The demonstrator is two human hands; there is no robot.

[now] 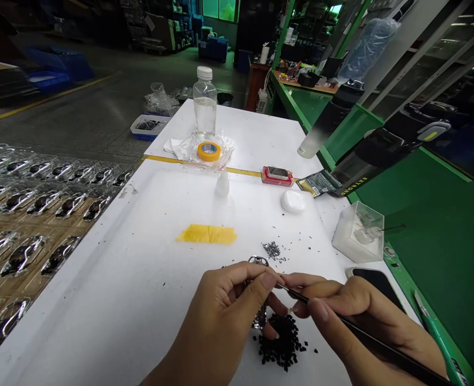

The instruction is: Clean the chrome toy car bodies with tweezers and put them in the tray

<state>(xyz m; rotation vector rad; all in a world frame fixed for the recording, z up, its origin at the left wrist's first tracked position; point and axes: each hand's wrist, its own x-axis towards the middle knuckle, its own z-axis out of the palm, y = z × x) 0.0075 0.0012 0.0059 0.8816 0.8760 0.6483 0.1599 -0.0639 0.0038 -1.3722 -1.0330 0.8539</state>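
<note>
Here we are at the near side of the desk, fingertips practically together: the left hand is curled around a shiny chrome-like part, partly hidden behind its fingers, while the right hand pinches a slim black tool, its thin tip right by the left thumb. Tight quarters! A slip of that tip could scratch the gloss or prick a finger, and a dipping knuckle could scatter the heap of black pieces just below. Matt, chunky little bits, those; farther off, the silvery slivers glint, loose enough that a brushing sleeve might spread them. Left of them lies a creased yellow tape strip, ragged-ended, flat against the smooth white surface.
</note>
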